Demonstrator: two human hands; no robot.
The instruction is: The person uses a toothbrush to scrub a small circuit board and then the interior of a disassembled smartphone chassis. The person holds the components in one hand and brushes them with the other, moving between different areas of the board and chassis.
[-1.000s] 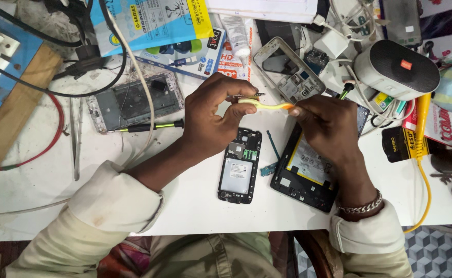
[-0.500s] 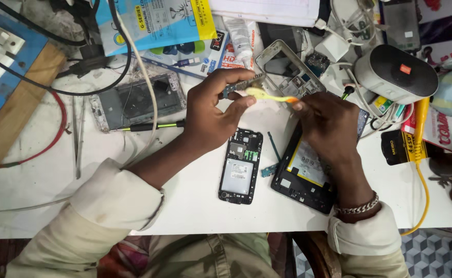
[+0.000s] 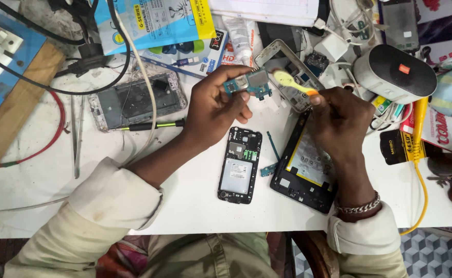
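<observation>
My left hand (image 3: 216, 105) pinches a small teal circuit board (image 3: 249, 82) and holds it up above the white table (image 3: 184, 206). My right hand (image 3: 339, 116) grips a yellow brush (image 3: 292, 82) whose head rests against the board's right side. Below the hands lie a small opened phone body (image 3: 240, 166) with a silver battery and, to its right, a larger opened phone (image 3: 305, 167) with a white battery. A thin blue-green flex cable (image 3: 271, 154) lies between them.
A stripped grey phone frame (image 3: 133, 100) and a green-handled screwdriver (image 3: 148, 125) lie at left, tweezers (image 3: 76, 139) beyond them. A silver phone frame (image 3: 287, 77), a grey cylindrical speaker (image 3: 396, 72), cables, packaging and a yellow cable (image 3: 419, 170) crowd the back and right.
My left hand has lifted the circuit board higher and turned its flat face toward the camera. The brush head has moved up with it, now against the board's right side.
</observation>
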